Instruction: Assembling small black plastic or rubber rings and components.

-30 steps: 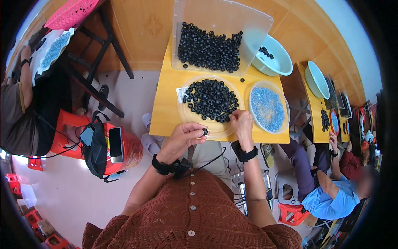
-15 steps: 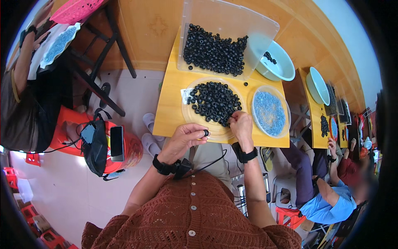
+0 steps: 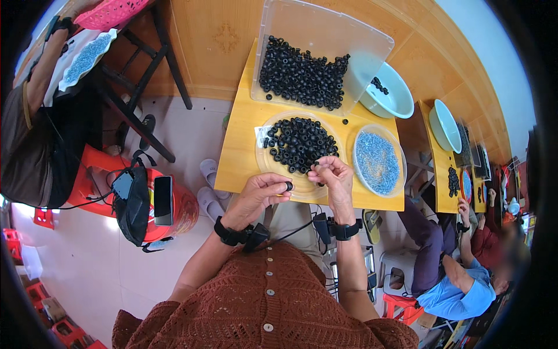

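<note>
My left hand (image 3: 263,193) pinches a small black bead-like ring (image 3: 289,186) between thumb and fingertips, just over the near rim of a round clear lid-like tray (image 3: 269,171). On that tray lies a heap of similar black rings (image 3: 296,139). My right hand (image 3: 334,179) is closed in a pinch at the heap's near right edge. A dark bit shows at its fingertips, but I cannot tell whether it is held or lies behind them. Right of this hand sits a round clear dish with small bluish clear pieces (image 3: 376,157).
A clear plastic bin (image 3: 325,43) of black rings stands at the table's back, beside a pale blue basin (image 3: 388,104). The yellow table (image 3: 238,139) ends just before me. Left is a red stool with a phone (image 3: 164,200). Other people work on both sides.
My right hand has shifted slightly left and toward me from the heap's edge, its wrist turning. The left hand stays in place with its black ring.
</note>
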{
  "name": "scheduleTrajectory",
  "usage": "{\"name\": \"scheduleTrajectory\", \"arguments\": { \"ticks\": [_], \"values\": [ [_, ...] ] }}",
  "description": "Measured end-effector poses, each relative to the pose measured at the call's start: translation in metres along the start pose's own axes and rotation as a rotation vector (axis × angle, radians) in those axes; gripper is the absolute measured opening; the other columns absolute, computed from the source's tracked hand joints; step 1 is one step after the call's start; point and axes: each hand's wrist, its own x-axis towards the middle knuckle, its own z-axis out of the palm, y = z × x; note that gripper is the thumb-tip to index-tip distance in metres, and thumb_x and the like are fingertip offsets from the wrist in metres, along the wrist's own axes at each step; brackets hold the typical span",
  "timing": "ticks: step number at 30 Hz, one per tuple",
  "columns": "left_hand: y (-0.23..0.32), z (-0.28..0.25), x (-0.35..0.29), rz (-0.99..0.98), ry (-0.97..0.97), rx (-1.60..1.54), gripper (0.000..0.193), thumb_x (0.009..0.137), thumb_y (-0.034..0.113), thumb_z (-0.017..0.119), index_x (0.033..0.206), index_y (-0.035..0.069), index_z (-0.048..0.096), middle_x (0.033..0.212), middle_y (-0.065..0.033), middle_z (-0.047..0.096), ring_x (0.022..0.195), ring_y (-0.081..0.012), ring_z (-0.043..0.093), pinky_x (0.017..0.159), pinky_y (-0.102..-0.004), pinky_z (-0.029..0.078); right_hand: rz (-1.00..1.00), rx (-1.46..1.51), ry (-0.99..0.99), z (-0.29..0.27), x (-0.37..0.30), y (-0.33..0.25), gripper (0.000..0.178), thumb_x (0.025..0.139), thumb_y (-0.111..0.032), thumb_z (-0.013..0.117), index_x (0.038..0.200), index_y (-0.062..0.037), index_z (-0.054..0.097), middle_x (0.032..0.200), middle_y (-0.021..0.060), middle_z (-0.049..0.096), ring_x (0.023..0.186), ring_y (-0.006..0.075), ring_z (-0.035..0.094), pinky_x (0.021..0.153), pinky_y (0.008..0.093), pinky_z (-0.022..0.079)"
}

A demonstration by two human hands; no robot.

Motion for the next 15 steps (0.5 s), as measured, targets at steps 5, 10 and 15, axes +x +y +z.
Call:
{"name": "scheduleTrajectory", "arguments": {
  "ticks": [5,10,15],
  "values": [
    [0.001,0.001,-0.002,-0.008,0.019,0.002,0.018,0.084,0.008,0.059,0.100,-0.001,0.060,0.091,-0.0070,0.062,0.080,-0.0118,0.062,0.075,-0.0234,0.053,-0.083,0.098,0.054,-0.001,0.006,0.004,0.011,0.079,0.001,0.058,0.090,0.0015,0.061,0.075,0.0046,0.061,0.062,0.0101,0.061,0.058,0.0225,0.053],
    [0.001,0.001,0.000,0.009,0.025,-0.001,0.019,0.085,0.008,0.059,0.101,-0.001,0.059,0.091,-0.0069,0.062,0.080,-0.0116,0.061,0.075,-0.0231,0.052,-0.055,0.009,0.000,0.002,-0.003,-0.005,0.013,0.079,0.003,0.056,0.091,0.0026,0.062,0.072,0.0030,0.058,0.061,0.0099,0.059,0.062,0.0224,0.051],
    [0.001,0.004,0.003,0.012,0.026,-0.023,0.019,0.085,0.007,0.059,0.102,-0.001,0.059,0.091,-0.0070,0.062,0.080,-0.0123,0.062,0.075,-0.0232,0.052,-0.176,-0.292,-0.178,0.012,-0.026,-0.008,0.016,0.082,0.004,0.054,0.094,0.0052,0.064,0.084,0.0053,0.057,0.068,0.0115,0.060,0.064,0.0222,0.048]
  ]
}}
